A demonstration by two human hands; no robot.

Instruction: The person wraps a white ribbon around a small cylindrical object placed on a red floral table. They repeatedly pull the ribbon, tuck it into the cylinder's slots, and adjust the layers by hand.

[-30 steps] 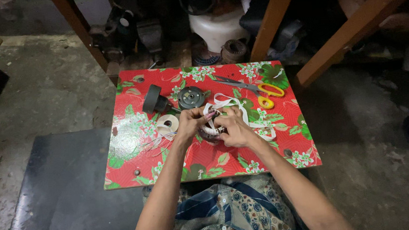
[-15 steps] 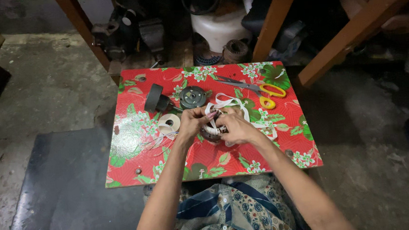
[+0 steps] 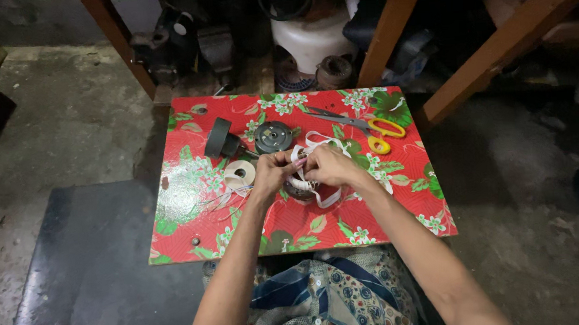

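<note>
Low worktop (image 3: 190,196) in red floral oilcloth, yellow-handled scissors (image 3: 368,126) near its far right, dark round metal part (image 3: 273,136), black cylinder (image 3: 220,139), white tape roll (image 3: 240,174), loose white tape (image 3: 315,140)

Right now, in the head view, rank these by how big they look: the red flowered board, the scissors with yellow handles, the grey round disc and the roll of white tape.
1. Red flowered board, by far the largest.
2. Scissors with yellow handles.
3. Grey round disc and roll of white tape: too alike in apparent size to rank.
</note>
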